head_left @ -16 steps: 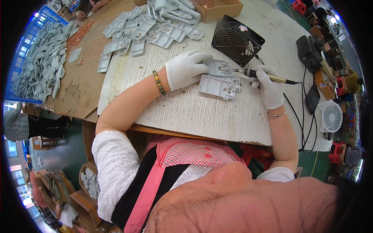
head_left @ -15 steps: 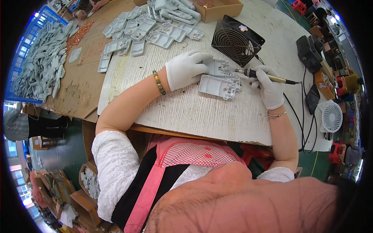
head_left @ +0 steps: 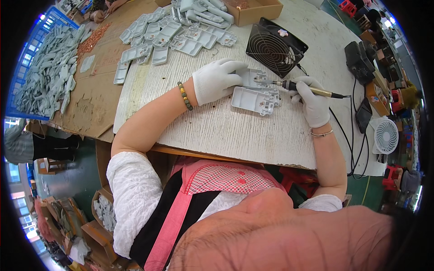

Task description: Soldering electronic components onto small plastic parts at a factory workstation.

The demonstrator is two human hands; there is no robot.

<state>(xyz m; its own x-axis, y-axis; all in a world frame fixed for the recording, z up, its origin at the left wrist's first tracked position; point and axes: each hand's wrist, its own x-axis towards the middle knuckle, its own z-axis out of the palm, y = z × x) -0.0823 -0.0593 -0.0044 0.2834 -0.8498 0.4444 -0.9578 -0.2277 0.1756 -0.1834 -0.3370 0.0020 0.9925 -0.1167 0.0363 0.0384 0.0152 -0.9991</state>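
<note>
My right hand [head_left: 313, 105], in a white glove, grips a soldering iron [head_left: 324, 92] with a dark and gold handle. The iron points left, its tip at the end of a light grey plastic housing [head_left: 251, 77] that has small metal parts in it. My gloved left hand [head_left: 216, 82] has its fingers closed on the left side of that housing, hiding part of it. Nearer me lies a similar shallow housing [head_left: 249, 100], overlapping another one [head_left: 270, 92] between the two. Beyond the work stands a black square fan [head_left: 273, 49] with a wire grille.
Loose grey housings [head_left: 168, 32] lie heaped at the far left of the white tabletop [head_left: 199, 135]. Further left are a blue basket [head_left: 21, 77] of grey parts and small copper-coloured pieces [head_left: 92, 39]. A cardboard tray [head_left: 257, 14], black device [head_left: 359, 61], cables and white fan [head_left: 385, 136] stand beyond and right.
The soldering iron's tip has moved slightly left, further over the housing's end. My left hand and the housings look still.
</note>
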